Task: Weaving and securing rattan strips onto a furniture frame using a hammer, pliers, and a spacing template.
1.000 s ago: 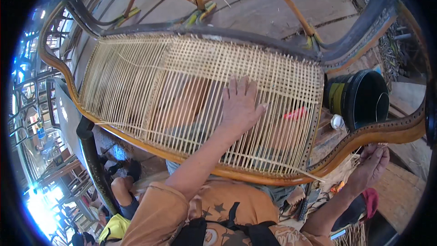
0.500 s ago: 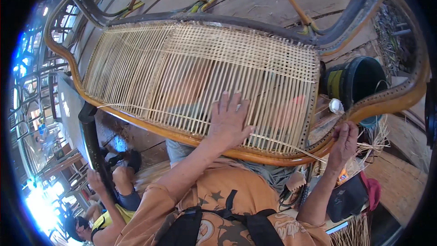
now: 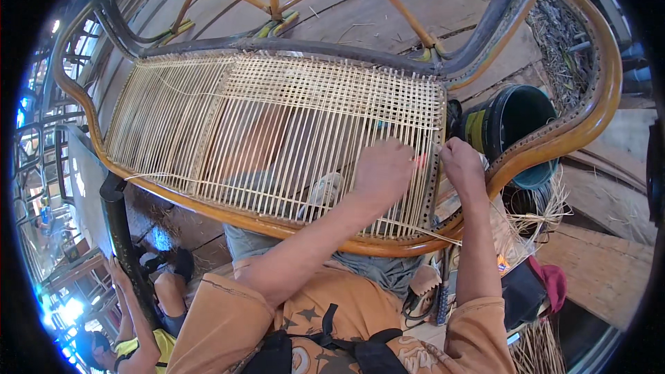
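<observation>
A long rattan seat frame [image 3: 332, 241] with a half-woven cane panel [image 3: 291, 142] lies across my lap. Close weave fills its far right part, while mostly parallel strands run across the rest. My left hand [image 3: 385, 170] is curled over the strands near the panel's right end. Just beyond that end, my right hand [image 3: 463, 165] is closed in a pinch beside the strip of drilled holes [image 3: 431, 183]. Whatever the fingertips of either hand grip is too small or hidden to make out. A loose cane strand [image 3: 443, 237] sticks out over the front rail.
A dark bucket [image 3: 485, 128] stands beyond my right hand, inside the frame's curved arm [image 3: 554, 138]. Cane bundles [image 3: 547, 211] and a dark bag [image 3: 523, 294] lie at the right. A person in yellow [image 3: 163, 346] sits at the lower left near a dark post [image 3: 125, 235].
My left hand, flat and spread on the strands before, has curled and moved right. My right hand has risen from the front rail to the panel's right edge. The view has shifted somewhat.
</observation>
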The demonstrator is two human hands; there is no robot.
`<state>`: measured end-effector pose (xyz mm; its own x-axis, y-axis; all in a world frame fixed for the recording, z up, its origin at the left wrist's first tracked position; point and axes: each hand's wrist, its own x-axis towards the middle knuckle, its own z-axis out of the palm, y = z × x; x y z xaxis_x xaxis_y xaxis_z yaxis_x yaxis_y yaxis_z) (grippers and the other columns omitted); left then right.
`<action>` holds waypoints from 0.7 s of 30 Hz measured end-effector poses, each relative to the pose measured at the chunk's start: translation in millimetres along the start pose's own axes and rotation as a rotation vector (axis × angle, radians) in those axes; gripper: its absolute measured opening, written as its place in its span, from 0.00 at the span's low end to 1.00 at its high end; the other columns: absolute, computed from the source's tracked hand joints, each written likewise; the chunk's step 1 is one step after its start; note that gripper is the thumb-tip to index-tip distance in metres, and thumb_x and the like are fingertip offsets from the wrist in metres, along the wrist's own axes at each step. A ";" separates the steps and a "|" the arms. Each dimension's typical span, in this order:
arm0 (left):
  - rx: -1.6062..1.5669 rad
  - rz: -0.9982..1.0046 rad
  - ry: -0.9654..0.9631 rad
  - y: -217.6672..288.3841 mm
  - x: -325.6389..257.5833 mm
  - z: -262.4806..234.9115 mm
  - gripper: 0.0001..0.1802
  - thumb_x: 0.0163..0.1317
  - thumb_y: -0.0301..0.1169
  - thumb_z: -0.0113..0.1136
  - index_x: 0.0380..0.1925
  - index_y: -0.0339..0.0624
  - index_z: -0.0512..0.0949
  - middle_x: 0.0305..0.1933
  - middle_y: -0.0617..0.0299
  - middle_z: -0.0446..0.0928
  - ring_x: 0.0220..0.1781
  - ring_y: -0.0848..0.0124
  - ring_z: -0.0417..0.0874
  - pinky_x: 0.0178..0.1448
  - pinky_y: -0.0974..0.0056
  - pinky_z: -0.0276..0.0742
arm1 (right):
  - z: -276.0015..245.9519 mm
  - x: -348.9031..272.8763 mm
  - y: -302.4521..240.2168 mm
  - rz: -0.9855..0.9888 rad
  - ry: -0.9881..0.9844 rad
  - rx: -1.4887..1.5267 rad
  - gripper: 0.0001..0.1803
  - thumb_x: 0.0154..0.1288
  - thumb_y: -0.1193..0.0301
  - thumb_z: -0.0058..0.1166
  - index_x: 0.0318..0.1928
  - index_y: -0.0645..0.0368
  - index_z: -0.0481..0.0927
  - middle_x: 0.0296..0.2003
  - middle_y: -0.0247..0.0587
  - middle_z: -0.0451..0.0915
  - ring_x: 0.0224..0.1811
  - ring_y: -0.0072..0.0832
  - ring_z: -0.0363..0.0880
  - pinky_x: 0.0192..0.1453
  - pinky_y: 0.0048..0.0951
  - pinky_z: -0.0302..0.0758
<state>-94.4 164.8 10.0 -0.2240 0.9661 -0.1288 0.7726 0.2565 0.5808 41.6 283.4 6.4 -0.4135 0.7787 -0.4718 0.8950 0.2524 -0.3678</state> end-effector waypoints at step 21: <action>-0.411 -0.438 -0.311 -9.8 45.4 45.8 0.13 0.47 0.35 0.54 0.21 0.36 0.80 0.18 0.50 0.76 0.22 0.58 0.79 0.33 0.57 0.74 | 4.5 -19.8 -3.5 0.060 -0.016 -0.096 0.15 0.63 0.65 0.41 0.36 0.64 0.77 0.32 0.62 0.78 0.39 0.54 0.78 0.45 0.47 0.75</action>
<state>-85.0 207.5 -38.3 -0.2359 0.7554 -0.6113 0.3471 0.6530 0.6731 45.9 264.5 13.4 -0.3604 0.7851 -0.5037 0.9299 0.2597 -0.2605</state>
